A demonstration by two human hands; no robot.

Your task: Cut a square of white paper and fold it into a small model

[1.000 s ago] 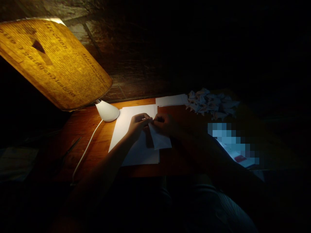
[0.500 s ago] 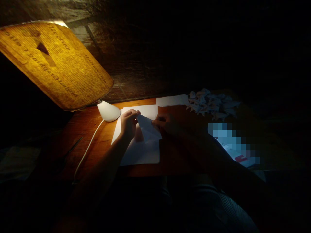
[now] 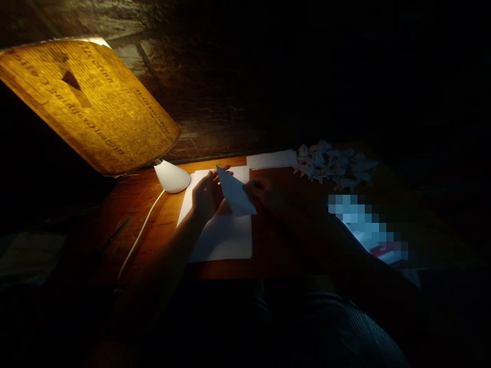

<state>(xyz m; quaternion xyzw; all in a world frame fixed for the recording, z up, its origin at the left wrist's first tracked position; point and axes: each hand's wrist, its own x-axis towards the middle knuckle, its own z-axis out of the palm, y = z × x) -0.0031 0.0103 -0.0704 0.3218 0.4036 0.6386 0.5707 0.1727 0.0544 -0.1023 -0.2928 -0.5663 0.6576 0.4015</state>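
Right hand (image 3: 265, 192) pinches paper (image 3: 235, 195) at three o'clock.
Left hand (image 3: 204, 197) gapes loosely; paper looks light, easily creased, best edge-held.

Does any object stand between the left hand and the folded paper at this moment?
Nothing visible does. The left hand is close beside the folded paper, which the right hand pinches at its right edge; whether the left hand touches it, I cannot tell.
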